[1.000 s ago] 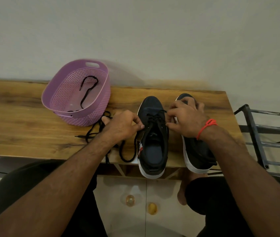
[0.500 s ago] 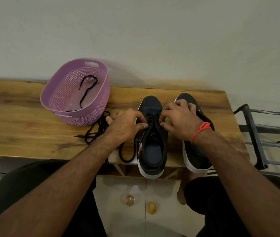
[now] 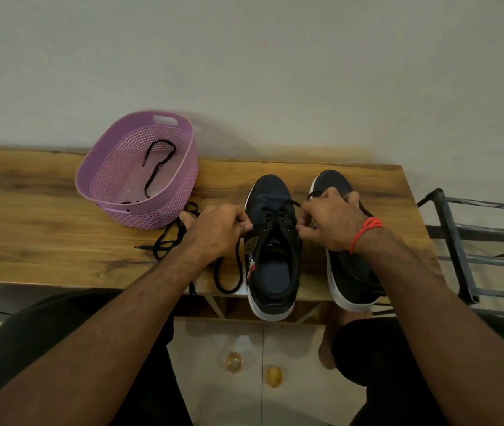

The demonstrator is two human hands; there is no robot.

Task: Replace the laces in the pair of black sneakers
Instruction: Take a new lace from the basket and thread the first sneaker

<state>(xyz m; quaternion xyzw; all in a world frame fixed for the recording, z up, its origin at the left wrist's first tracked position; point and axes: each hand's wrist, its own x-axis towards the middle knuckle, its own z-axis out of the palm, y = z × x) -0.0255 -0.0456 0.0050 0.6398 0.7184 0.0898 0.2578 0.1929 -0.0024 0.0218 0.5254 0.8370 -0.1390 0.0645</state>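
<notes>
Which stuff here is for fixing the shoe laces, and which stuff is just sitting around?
For the job:
left sneaker, being laced
right sneaker
lace on the table
lace in the purple basket
left hand, right hand

Just sitting around:
metal rack
wooden table

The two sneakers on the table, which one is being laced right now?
The left sneaker: both hands pull lace ends at its eyelets. The right sneaker just sits beside it.
</notes>
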